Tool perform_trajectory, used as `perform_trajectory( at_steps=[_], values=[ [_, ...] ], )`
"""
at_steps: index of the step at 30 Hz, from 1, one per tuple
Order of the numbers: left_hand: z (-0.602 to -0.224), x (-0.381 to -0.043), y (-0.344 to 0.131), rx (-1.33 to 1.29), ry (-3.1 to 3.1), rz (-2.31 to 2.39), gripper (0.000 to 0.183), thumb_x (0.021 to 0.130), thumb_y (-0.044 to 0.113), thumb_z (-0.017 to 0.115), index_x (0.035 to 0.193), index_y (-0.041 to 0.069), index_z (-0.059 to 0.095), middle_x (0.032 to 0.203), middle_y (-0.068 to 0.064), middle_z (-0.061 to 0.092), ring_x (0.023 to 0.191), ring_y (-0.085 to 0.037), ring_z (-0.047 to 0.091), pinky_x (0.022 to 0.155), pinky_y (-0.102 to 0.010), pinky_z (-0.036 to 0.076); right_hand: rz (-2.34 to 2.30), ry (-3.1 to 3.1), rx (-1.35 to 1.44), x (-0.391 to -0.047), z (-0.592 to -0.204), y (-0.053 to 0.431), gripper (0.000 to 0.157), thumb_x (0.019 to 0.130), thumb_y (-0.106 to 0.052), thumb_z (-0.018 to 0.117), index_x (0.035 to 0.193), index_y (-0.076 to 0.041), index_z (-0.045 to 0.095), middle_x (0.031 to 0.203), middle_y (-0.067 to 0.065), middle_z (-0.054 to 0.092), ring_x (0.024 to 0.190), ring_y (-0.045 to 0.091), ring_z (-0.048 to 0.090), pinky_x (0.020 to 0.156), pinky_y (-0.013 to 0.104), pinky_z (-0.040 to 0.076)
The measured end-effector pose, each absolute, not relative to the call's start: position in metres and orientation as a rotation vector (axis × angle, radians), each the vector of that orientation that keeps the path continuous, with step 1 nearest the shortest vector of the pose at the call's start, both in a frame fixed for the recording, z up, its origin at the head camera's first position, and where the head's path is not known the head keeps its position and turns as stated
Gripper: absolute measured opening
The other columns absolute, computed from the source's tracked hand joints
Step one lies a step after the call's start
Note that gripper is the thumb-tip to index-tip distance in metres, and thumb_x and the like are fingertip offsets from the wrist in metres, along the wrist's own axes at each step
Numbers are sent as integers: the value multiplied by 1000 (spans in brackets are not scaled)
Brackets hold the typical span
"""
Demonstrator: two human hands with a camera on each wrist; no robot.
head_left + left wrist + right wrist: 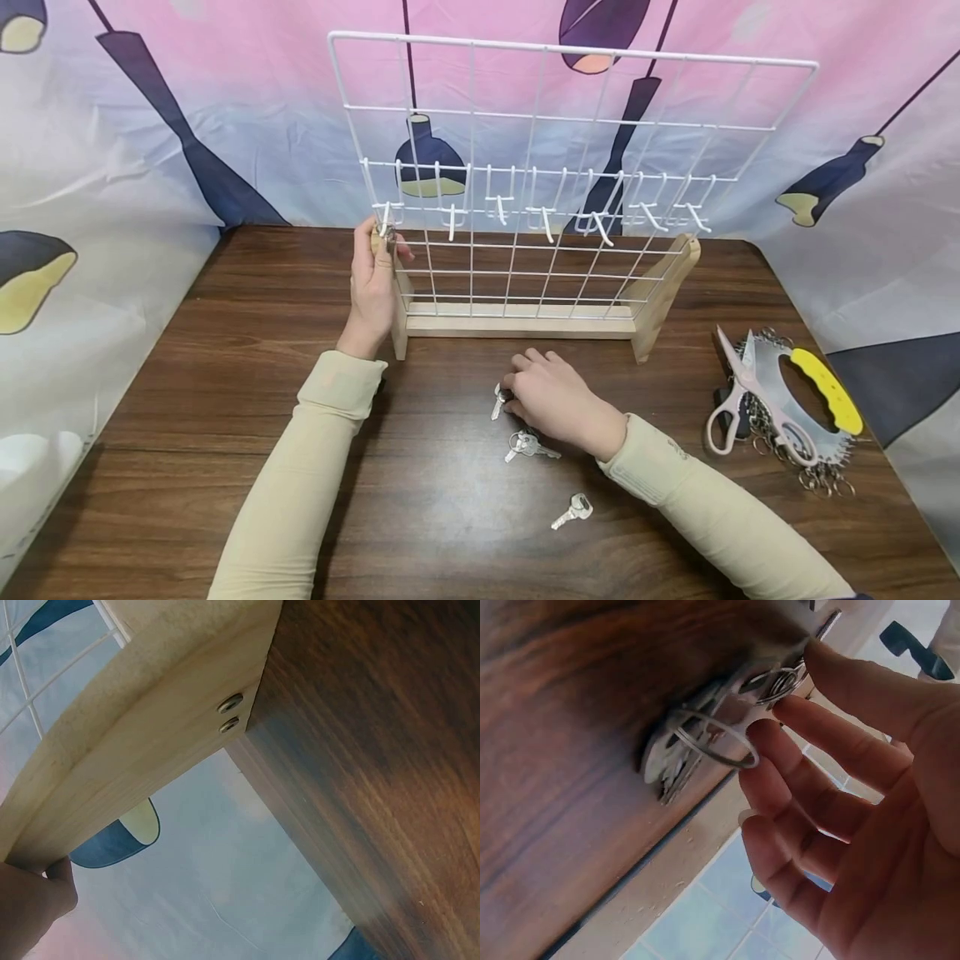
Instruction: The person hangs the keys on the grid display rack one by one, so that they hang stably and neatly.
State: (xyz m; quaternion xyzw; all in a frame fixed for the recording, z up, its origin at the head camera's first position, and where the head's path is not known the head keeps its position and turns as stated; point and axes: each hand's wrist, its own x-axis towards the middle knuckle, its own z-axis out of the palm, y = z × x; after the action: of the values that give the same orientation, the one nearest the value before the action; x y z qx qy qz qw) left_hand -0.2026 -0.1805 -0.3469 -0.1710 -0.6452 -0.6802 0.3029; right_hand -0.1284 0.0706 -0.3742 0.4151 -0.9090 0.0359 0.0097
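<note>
My left hand (372,279) holds the top of the wooden side leg (150,735) of a white wire grid rack (525,275). By its fingers a small metal piece shows below the leftmost hook (386,215). Low over the table, my right hand (558,400) reaches to a silver key (498,406). In the right wrist view its thumb and index finger stand apart, on either side of a key ring (778,685); firm contact cannot be made out. A bunch of keys (525,445) lies just nearer, and another key (573,511) nearer still.
Several white hooks (543,221) hang in a row across the grid. Pink scissors (742,383) and a metal plate with a yellow handle (825,390), with many rings around it, lie at the table's right. A patterned cloth (262,108) hangs behind and at both sides.
</note>
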Motion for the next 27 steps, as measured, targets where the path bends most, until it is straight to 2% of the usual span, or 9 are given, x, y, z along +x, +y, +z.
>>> perform_trajectory(
  at_steps=[3, 8, 13, 20, 27],
  values=[
    [-346, -202, -180, -451, -1720, -1794, 25, 104, 10, 35, 125, 1, 45, 91, -24, 49, 80, -19, 57, 81, -35, 51, 81, -2823, 1303, -128, -376, 70, 12, 82, -25, 77, 91, -17, 73, 82, -2, 55, 83, 21, 53, 67, 36, 43],
    [-346, -201, -180, -440, -1725, -1810, 27, 103, 9, 34, 127, 1, 43, 90, -18, 51, 82, -23, 57, 84, -33, 51, 26, -2783, 1309, -127, -378, 69, 7, 86, -22, 73, 88, -16, 72, 81, -1, 56, 82, 22, 54, 70, 38, 46],
    [-346, -201, -179, -439, -1714, -1816, 26, 103, 8, 35, 126, 1, 44, 90, -14, 52, 82, -21, 57, 85, -32, 51, -113, -2633, 1337, -124, -383, 67, 8, 86, -15, 67, 79, -13, 69, 77, 1, 55, 76, 21, 52, 65, 35, 46],
    [-347, -201, -180, -436, -1692, -1817, 26, 103, 8, 35, 126, 0, 44, 92, -24, 51, 85, -40, 53, 88, -37, 50, -241, -2512, 1353, -120, -384, 63, 12, 88, -15, 62, 80, -11, 69, 77, 2, 57, 75, 21, 52, 63, 33, 46],
    [-347, -200, -180, -452, -1704, -1814, 26, 104, 10, 35, 127, 0, 44, 93, -22, 52, 86, -35, 55, 89, -35, 50, -241, -2544, 1364, -121, -381, 65, 12, 89, -16, 61, 79, -13, 68, 77, 1, 55, 76, 20, 52, 66, 34, 47]
  ],
)
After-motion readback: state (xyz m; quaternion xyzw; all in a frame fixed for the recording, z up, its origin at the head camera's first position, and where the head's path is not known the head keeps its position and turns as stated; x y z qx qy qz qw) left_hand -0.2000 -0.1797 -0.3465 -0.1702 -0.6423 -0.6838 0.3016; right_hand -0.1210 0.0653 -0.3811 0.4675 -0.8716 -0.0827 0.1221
